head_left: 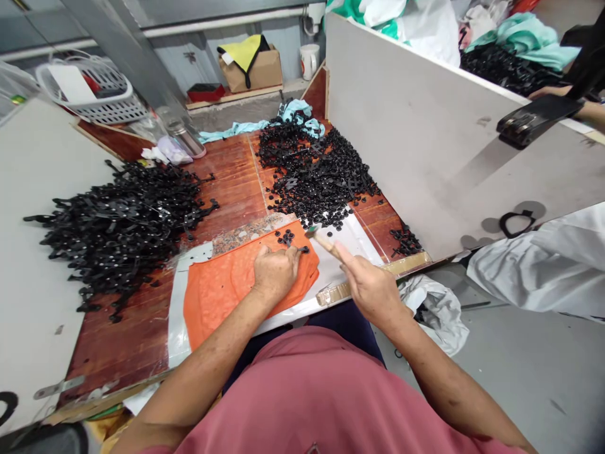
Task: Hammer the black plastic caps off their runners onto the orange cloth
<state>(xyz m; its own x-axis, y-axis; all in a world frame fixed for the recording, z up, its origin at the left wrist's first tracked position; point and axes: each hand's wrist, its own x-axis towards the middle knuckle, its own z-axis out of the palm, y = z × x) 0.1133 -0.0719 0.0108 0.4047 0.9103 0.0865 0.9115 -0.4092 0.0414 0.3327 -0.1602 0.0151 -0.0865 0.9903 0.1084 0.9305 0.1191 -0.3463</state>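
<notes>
My left hand (pixel 276 271) is closed around a small black part (pixel 304 250) with a round end, held low over an orange cloth (pixel 222 277). A few small black round pieces (pixel 285 237) lie on the cloth just beyond the fingers. My right hand (pixel 371 287) grips a thin tool with a pale wooden handle (pixel 327 244). Its dark green tip (pixel 311 231) is close to the black part; whether they touch I cannot tell. Past both hands spreads a heap of small black round pieces (pixel 326 183). To the left lies a large pile of longer black parts (pixel 127 221).
White boards stand at the left (pixel 33 208) and right (pixel 401 120) of the wooden table (pixel 227 170). A metal flask (pixel 184 135), a white basket (pixel 104 104) and a mug (pixel 309 61) are at the back. A white bag (pixel 439 315) hangs below the right edge.
</notes>
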